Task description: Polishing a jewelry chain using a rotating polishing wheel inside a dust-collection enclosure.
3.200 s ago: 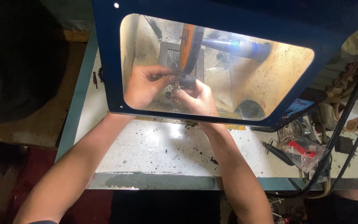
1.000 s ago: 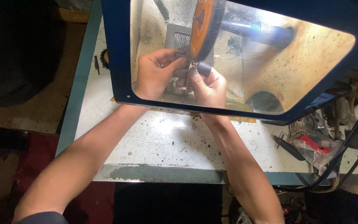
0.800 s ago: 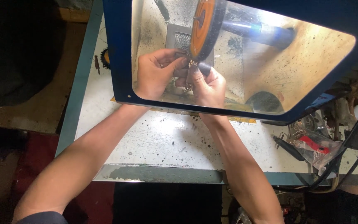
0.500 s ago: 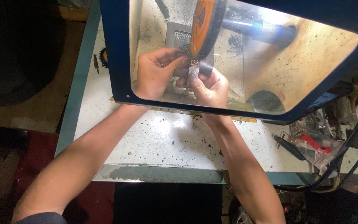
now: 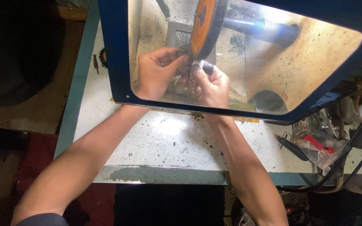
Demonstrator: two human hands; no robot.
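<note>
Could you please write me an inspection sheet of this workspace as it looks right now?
Surface: white speckled workbench with dark grit scattered on it.
Job's things: orange-faced wheel on a shaft, behind a blue-framed clear shield; a small metal piece held at the wheel's edge.
Clutter: red-handled tool in a clear bag; black pen-like tool; small dark bits at the bench's left edge.
Grippers: left hand and right hand both pinch the small piece.
Cables: black cables at the right.
Surroundings: dark floor; red patch lower left.

white worktable | red-handled tool in clear bag | black cables
</note>
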